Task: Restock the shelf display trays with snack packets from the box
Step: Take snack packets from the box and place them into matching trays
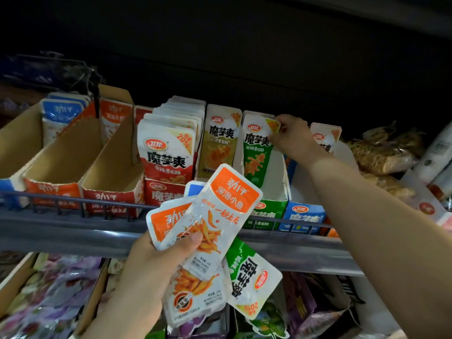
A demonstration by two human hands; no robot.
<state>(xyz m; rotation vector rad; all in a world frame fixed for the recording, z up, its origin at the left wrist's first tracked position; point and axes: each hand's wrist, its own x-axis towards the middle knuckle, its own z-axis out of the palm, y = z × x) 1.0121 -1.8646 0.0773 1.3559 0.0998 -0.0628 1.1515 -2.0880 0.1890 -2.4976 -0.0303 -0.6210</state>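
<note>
1. Right hand (292, 137) is reaching up to the shelf and pinching the top right corner of a green packet (255, 152) between thumb and fingertips.
2. This green packet is standing upright in the green tray (271, 209), its long axis running vertically and its face pointing forward; the hand is sitting just right of its top edge.
3. Left hand (151, 260) is hanging lower, in front of the shelf rail (73, 223), its thumb and curled fingers gripping a fan of orange packets (220, 211) and a spare green packet (252, 272) (this one is pointing top-down).
4. The spare green packet is lying below and left of the right hand, well apart from it, so it is probably needing to travel up and rightward, turning upright on the way.
5. Orange trays (110, 199) are sitting further left, holding few packets, and the left hand is lying nearer to them.
</note>
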